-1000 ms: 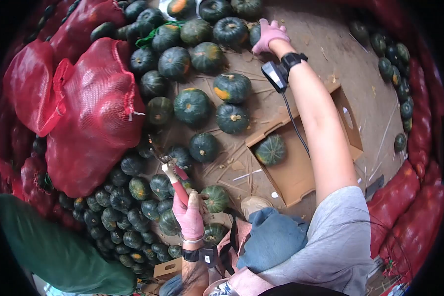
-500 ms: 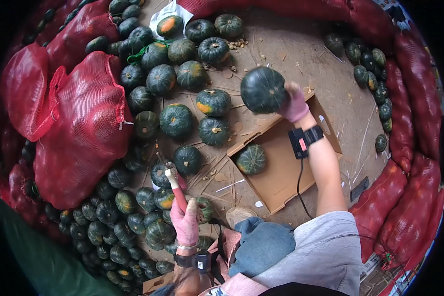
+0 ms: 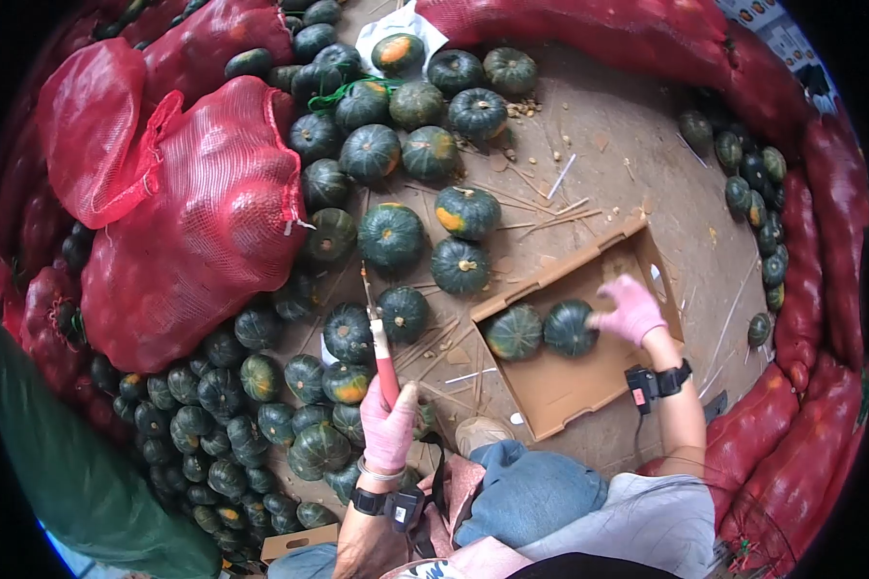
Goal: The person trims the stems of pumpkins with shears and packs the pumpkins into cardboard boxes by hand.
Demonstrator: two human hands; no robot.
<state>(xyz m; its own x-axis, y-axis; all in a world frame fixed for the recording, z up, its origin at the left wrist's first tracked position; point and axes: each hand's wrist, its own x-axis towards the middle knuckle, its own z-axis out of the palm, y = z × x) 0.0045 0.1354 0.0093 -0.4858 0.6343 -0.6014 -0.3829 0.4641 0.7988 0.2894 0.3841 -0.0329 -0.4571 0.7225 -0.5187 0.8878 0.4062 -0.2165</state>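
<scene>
Fingers spread, my right hand [image 3: 632, 311] in a pink glove is over a shallow cardboard box [image 3: 574, 403]. Its fingertips are right beside a dark green squash [image 3: 570, 328]; whether they touch it I cannot tell. Another green squash [image 3: 514, 333] sits to its left in the same box. My left hand [image 3: 388, 431], also in a pink glove, is closed around narrow pruning shears [image 3: 383, 352] with a red and white handle. The blades point away from me, over several squashes on the floor. A larger squash [image 3: 391, 236] lies just beyond the tip.
Many squashes [image 3: 227, 478] cover the floor at left. Full red mesh sacks [image 3: 198, 227] stand behind them, and more red sacks [image 3: 792, 415] line the right side. A green sheet [image 3: 77, 473] hangs at lower left. Straw and debris [image 3: 550, 207] lie beyond the box.
My right hand has lowered a squash into the box beside the other one, and its fingers have opened. The left hand still holds the shears. The camera view has shifted.
</scene>
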